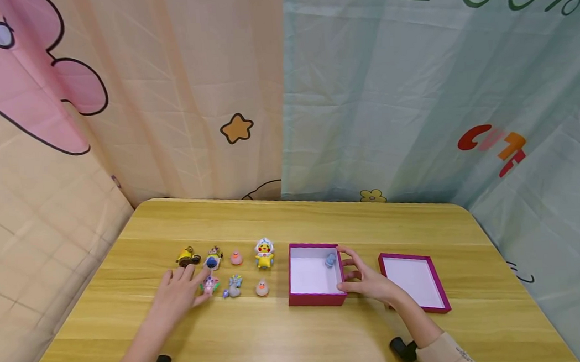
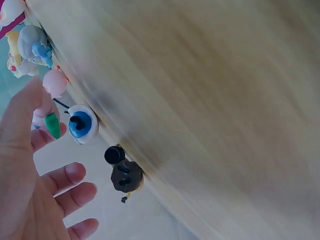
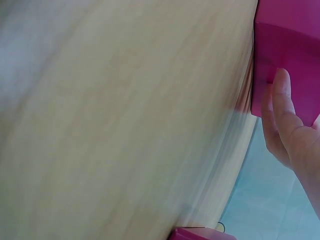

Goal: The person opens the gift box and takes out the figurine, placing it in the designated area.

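Note:
In the head view my left hand [image 1: 177, 293] reaches over the left group of toys. Its thumb and forefinger stand apart around a small pink figurine [image 1: 210, 285] with green parts; firm contact cannot be made out. In the left wrist view the other fingers [image 2: 75, 197] are loosely spread, near a figurine with a blue and white body [image 2: 82, 125] and a dark-and-yellow toy [image 2: 125, 175]. My right hand [image 1: 368, 281] holds the right side of an open magenta box [image 1: 317, 299], thumb and forefinger at its rim. Inside the box lies a small blue-grey toy [image 1: 330, 260].
A pink duck [image 1: 236, 257], a yellow figurine with a white hood [image 1: 264, 254], a grey toy with blue wings [image 1: 234, 287] and a paler duck [image 1: 262, 288] stand left of the box. The magenta lid [image 1: 416, 281] lies to its right. Curtains hang behind the wooden table [image 1: 260, 343].

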`<state>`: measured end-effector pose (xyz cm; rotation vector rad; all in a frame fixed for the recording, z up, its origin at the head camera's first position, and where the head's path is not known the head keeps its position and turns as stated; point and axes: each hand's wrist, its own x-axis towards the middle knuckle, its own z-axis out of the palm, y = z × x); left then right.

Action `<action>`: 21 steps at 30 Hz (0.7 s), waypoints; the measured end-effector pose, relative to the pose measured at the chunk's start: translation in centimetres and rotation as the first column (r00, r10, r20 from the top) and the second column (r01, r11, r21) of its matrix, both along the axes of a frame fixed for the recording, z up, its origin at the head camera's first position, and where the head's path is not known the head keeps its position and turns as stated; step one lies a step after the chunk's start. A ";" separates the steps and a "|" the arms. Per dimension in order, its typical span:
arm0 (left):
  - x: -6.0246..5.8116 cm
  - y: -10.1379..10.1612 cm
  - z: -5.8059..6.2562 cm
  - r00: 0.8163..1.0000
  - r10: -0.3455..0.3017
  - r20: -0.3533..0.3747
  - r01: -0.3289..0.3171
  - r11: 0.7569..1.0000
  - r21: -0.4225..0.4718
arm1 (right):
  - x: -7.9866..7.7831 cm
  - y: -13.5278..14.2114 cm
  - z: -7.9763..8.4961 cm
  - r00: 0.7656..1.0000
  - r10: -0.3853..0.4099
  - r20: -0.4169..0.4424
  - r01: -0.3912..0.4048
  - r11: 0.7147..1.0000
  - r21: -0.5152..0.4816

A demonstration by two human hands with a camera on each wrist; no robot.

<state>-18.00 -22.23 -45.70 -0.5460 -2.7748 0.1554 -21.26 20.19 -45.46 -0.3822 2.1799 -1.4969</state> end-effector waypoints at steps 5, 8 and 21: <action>0.1 -0.3 -0.1 0.998 0.023 0.061 -0.023 1.000 -0.007 | 0.0 0.0 0.0 1.000 0.000 0.003 0.000 1.000 0.001; 0.2 -0.4 -0.2 0.996 0.034 0.088 -0.034 0.999 -0.003 | 0.0 0.0 0.0 1.000 -0.001 0.001 0.001 1.000 0.002; 0.4 -0.6 -0.3 0.977 0.049 0.207 -0.054 0.998 0.018 | -0.1 -0.1 0.0 1.000 -0.009 -0.007 0.009 1.000 0.018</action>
